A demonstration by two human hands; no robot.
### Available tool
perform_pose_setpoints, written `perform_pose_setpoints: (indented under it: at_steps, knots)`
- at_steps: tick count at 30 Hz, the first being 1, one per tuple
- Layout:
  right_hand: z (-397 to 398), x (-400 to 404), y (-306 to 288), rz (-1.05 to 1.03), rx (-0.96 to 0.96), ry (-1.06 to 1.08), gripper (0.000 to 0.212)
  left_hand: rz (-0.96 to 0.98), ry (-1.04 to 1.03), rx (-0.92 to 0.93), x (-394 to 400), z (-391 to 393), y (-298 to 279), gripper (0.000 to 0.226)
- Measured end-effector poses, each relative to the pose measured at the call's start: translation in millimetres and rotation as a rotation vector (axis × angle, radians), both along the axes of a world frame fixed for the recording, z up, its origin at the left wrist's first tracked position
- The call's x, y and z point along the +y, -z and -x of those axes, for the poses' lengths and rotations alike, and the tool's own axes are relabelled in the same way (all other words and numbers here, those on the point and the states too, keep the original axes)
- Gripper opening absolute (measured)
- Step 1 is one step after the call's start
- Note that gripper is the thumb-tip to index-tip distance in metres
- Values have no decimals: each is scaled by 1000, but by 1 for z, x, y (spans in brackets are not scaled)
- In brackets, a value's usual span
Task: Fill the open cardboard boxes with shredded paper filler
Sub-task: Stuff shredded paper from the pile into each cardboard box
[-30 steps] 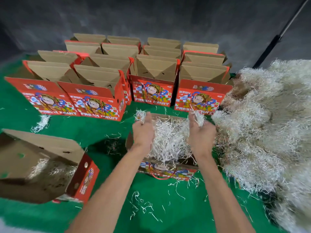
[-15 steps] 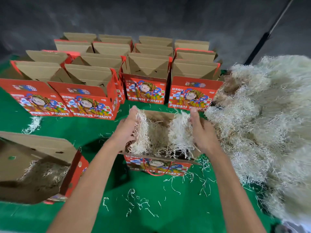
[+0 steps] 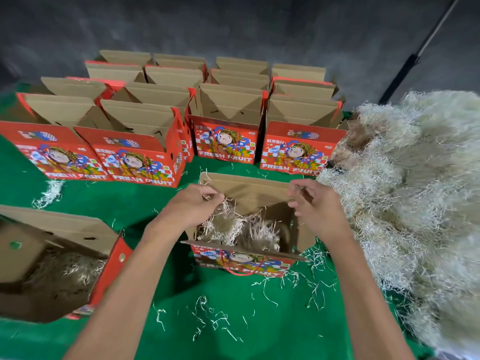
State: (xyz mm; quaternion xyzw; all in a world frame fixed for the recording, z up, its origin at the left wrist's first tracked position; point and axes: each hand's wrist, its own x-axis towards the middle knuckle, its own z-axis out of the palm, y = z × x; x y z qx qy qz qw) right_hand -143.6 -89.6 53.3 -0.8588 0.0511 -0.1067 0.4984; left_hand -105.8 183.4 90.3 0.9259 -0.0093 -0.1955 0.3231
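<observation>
- The green cloth [image 3: 233, 320] covers the whole work surface; it looks soft and slightly napped, so loose strands cling to it rather than slide.
- The heap of shredded paper filler [image 3: 415, 203] rises along the right side, pale, springy and tangled, touching the nearest box's right side.
- The rows of open boxes [image 3: 145, 141] stand behind, red printed fronts, plain brown corrugated flaps upright, rigid and sharp-edged; none of them shows filler from here.
- The side box [image 3: 65, 255] at the left lies tilted with a thin layer of shreds inside.
- The box in hand [image 3: 249, 258] sits directly in front, partly filled: the shreds lie low and bunched toward its left and middle, the right corner is dark and bare.
- The left hand [image 3: 192, 209] has its fingers curled, pinching a few strands over the box's left edge.
- The right hand [image 3: 315, 209] hovers at the right flap, fingers loosely bent; whether it holds any strands I cannot tell.
- To do this step well, I judge: loosen the clump, spread it toward the bare right corner, keep it fluffy rather than packed, and keep the flaps clear.
</observation>
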Motion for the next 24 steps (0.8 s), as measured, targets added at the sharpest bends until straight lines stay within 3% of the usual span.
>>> perform_pose_setpoints:
  at_steps: [5,9,15,16,18,21,24]
  knots:
    - [-12,9,8,80,91,-83,16,92,43,125,2,-6,-3,20]
    - [-31,32,22,224,326,-329,26,125,188,150,-18,-25,23,13]
    - [-80,82,79,513,624,-559,9,-333,383,287,-61,-60,101,15]
    - [-87,87,92,563,684,-564,9,-451,422,347,-64,-65,109,30]
    - [-99,91,116,744,787,-620,27,-669,499,404,-64,-76,122,42]
    - [-114,83,134,975,779,-766,57,-796,671,435,-65,-94,139,45]
    - [-107,81,133,1004,808,-943,49,-917,781,430,-72,-90,143,47]
